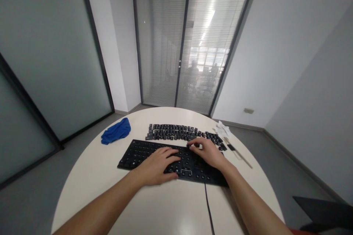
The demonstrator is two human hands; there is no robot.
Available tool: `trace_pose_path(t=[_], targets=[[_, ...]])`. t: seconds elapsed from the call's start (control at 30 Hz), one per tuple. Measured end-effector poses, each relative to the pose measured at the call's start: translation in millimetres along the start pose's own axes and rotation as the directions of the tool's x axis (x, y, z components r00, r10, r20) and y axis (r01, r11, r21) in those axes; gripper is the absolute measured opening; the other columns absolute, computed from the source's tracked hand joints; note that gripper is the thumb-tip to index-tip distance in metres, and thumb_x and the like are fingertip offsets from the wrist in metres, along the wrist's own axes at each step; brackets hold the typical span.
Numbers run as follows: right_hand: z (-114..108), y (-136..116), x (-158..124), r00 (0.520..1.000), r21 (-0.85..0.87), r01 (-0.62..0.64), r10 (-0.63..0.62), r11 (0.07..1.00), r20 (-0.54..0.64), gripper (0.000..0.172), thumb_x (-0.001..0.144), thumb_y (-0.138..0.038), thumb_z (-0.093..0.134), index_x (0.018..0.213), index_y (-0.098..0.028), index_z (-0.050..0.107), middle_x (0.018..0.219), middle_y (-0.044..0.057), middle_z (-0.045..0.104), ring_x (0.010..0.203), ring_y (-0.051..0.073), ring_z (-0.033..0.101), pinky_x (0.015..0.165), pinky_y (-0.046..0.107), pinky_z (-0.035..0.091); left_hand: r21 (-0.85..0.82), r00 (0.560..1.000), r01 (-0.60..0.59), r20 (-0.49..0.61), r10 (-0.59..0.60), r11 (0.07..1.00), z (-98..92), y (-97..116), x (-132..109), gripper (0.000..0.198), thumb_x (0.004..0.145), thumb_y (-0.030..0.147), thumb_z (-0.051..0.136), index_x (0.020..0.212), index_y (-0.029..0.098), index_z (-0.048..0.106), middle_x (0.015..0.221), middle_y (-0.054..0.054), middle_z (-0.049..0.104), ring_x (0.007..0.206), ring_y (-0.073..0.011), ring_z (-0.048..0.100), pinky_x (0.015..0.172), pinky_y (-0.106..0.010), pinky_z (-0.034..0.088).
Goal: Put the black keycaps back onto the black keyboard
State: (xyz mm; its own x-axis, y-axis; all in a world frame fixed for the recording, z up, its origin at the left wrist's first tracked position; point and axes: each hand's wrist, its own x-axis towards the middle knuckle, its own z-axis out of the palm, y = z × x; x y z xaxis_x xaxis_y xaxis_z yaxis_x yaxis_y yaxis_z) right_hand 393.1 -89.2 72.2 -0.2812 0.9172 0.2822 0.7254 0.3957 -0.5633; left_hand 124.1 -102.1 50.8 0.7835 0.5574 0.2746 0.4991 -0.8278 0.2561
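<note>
A black keyboard (pixel 135 154) lies slanted on the table, its key sockets bare over the right part. My left hand (pixel 158 165) rests on it palm down with fingers apart, steadying nothing that I can make out apart from the board. At the keyboard's far edge my right hand (pixel 205 150) pinches with thumb and forefinger; a small dark keycap (pixel 188 145) shows at the fingertips, partly hidden. Just beyond the board, loose black keycaps (pixel 171 132) are laid out in rows, and more of them (pixel 215 138) continue to the right behind my right hand.
On the round white table (pixel 91 180), a blue cloth (pixel 117 131) lies at the far left. A crumpled white tissue (pixel 223 130) and a thin wooden stick (pixel 242 157) with a dark part beside it are at the right. The keyboard's cable (pixel 209 207) runs toward me.
</note>
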Motion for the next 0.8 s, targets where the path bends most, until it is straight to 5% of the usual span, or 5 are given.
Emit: trace_pose_path(t=[0.13,0.3,0.8], targets=[[-7,-24,-12,0.957,0.174,0.007,-0.057,0.985,0.285,0.023,0.083,-0.033,0.066,0.101,-0.022,0.076,0.091,0.002,0.075,0.083,0.018,0.065,0.076,0.028,0.049,-0.01,1.0,-0.003,0.004,0.003,1.0,-1.2,1,0,0.055,0.085,0.044,0.069,0.135,0.029,0.053,0.148,-0.007,0.047,0.134,-0.0317,0.042,0.112,-0.053,0.031],[-6,-36,-17,0.9,0.242,-0.064,-0.048,0.968,0.434,0.026,0.081,-0.036,0.068,0.099,-0.02,0.077,0.08,0.002,0.074,0.073,0.017,0.065,0.065,0.025,0.048,-0.014,1.0,-0.018,0.013,0.018,1.0,0.0,-1,0,0.052,0.085,0.044,0.069,0.133,0.029,0.054,0.149,-0.007,0.046,0.135,-0.031,0.041,0.112,-0.052,0.031],[0,-31,-17,0.881,0.206,-0.074,-0.033,0.976,0.471,0.026,0.079,-0.037,0.069,0.096,-0.019,0.078,0.079,0.003,0.074,0.074,0.018,0.065,0.063,0.023,0.046,-0.015,1.0,-0.026,0.001,0.026,1.0,-1.0,0,0,0.05,0.086,0.042,0.068,0.132,0.029,0.055,0.147,-0.007,0.047,0.134,-0.0304,0.042,0.112,-0.05,0.032]])
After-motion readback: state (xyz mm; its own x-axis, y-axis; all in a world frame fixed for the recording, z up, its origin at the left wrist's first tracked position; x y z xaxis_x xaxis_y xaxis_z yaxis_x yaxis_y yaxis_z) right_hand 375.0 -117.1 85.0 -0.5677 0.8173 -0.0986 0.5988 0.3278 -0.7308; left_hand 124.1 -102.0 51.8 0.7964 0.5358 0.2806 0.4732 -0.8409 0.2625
